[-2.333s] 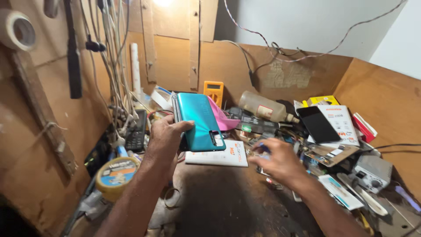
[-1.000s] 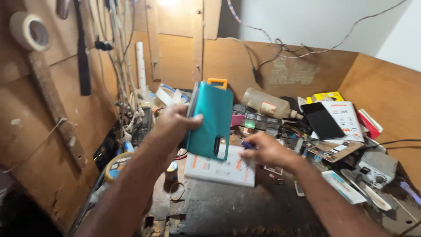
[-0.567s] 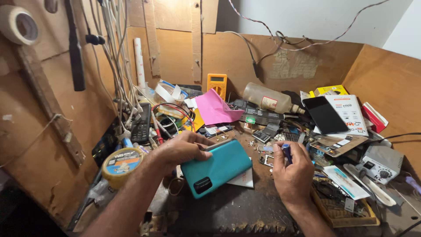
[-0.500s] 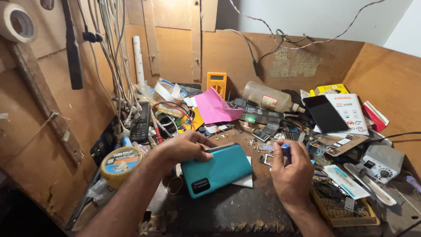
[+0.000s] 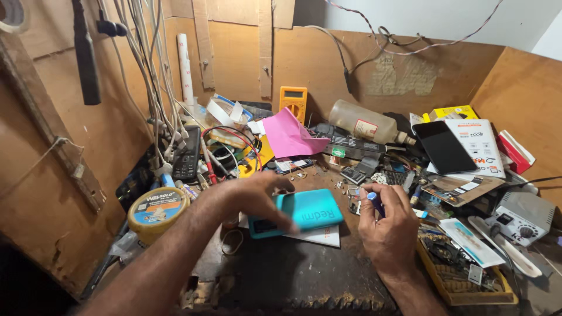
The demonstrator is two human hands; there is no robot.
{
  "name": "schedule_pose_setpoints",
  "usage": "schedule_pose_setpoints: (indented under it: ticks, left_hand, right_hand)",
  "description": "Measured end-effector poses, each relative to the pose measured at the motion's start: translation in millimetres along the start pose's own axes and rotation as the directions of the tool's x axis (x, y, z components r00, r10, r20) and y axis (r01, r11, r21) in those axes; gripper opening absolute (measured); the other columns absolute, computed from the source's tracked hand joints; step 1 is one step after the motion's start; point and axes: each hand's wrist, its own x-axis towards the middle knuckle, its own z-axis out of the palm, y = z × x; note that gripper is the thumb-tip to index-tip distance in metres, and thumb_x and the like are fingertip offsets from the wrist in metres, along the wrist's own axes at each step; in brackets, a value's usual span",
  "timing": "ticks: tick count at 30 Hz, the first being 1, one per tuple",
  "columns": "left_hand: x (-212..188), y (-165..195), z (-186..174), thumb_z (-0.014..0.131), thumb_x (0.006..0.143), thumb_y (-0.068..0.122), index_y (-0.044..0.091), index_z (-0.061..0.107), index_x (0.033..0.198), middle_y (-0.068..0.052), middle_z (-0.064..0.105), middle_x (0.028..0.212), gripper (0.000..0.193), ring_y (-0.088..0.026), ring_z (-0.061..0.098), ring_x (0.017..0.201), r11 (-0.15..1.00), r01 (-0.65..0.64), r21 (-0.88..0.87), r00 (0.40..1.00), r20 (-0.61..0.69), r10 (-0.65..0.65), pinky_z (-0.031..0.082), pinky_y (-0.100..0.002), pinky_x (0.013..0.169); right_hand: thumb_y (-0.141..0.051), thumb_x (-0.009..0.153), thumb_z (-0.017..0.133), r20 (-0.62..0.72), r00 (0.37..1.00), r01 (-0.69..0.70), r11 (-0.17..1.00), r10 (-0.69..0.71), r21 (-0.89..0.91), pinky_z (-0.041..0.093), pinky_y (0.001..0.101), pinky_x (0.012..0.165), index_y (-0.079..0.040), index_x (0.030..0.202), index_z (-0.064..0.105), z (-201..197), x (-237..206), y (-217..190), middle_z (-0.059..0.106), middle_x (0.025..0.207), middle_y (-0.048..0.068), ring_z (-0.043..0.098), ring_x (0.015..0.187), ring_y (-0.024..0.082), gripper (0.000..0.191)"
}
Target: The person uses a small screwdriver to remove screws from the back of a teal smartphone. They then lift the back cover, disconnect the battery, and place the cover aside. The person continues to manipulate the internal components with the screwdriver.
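Observation:
A teal phone (image 5: 310, 212) lies back up and flat on a white card (image 5: 321, 237) in the middle of the workbench. My left hand (image 5: 249, 196) reaches in from the left, and its blurred fingers lie across the phone's left end. Just right of the phone, my right hand (image 5: 389, 228) rests on the bench. It is closed around a small blue-tipped screwdriver (image 5: 374, 202), whose tip sticks up between thumb and fingers.
Clutter rings the back of the bench: a yellow multimeter (image 5: 293, 100), a plastic bottle (image 5: 363, 122), pink paper (image 5: 287, 136), a black phone (image 5: 443, 146). A round yellow tub (image 5: 157, 208) stands left, a yellow parts tray (image 5: 465, 281) right. Cables (image 5: 149, 88) hang on the left wall.
My left hand has brought the teal phone down from upright in the air to lie flat on the white card. My right hand has settled beside it with the screwdriver.

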Motion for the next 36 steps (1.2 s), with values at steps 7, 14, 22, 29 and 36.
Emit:
schedule_pose_setpoints:
  ticks: [7,14,22,29,36]
  left_hand:
    - [-29,13,18,0.087,0.062,0.06,0.009,0.048,0.144,-0.016,0.054,0.132,0.104,-0.035,0.049,0.128,0.887,-0.282,0.365,0.909,-0.193,0.368,0.043,-0.046,0.107]
    - [-20,21,35,0.087,0.065,0.06,0.002,0.042,0.146,-0.022,0.056,0.13,0.11,-0.04,0.052,0.123,0.887,-0.194,0.419,0.882,-0.321,0.345,0.041,-0.053,0.104]
    - [1,34,48,0.088,0.067,0.059,-0.006,0.038,0.144,-0.023,0.053,0.131,0.112,-0.038,0.049,0.126,0.903,-0.124,0.412,0.828,-0.458,0.323,0.036,-0.057,0.105]
    - [10,25,59,0.085,0.073,0.045,-0.001,0.047,0.141,-0.025,0.053,0.13,0.09,-0.04,0.049,0.126,0.897,-0.268,0.351,0.747,-0.513,0.423,0.039,-0.052,0.103]
    - [14,18,59,0.081,0.076,0.04,-0.002,0.043,0.145,-0.025,0.063,0.116,0.09,-0.041,0.057,0.115,0.904,-0.244,0.35,0.75,-0.523,0.405,0.043,-0.049,0.102]
  right_hand:
    - [-0.008,0.093,0.073,0.017,0.999,-0.039,0.999,0.039,0.006,0.053,0.0359,0.058,-0.001,0.1,0.071,-1,-1,0,0.069,0.091,0.011,0.068,0.071,0.022,0.01]
    - [-0.008,0.093,0.072,0.017,1.0,0.006,1.0,-0.006,0.009,0.056,0.0357,0.064,-0.001,0.101,0.07,0,-2,2,0.069,0.093,0.012,0.071,0.079,0.023,0.011]
    - [-0.008,0.093,0.072,0.014,1.0,-0.028,0.999,0.028,0.028,0.057,0.0346,0.062,-0.001,0.101,0.07,-1,-1,3,0.07,0.095,0.013,0.072,0.079,0.024,0.012]
    - [-0.008,0.09,0.073,0.017,0.997,-0.074,0.997,0.073,0.008,0.056,0.0375,0.065,-0.002,0.1,0.071,0,-1,0,0.07,0.094,0.013,0.072,0.079,0.027,0.012]
    - [-0.006,0.088,0.073,0.022,0.996,-0.083,0.996,0.083,0.03,0.058,0.0371,0.066,-0.002,0.101,0.069,-1,0,0,0.071,0.095,0.013,0.073,0.081,0.027,0.015]
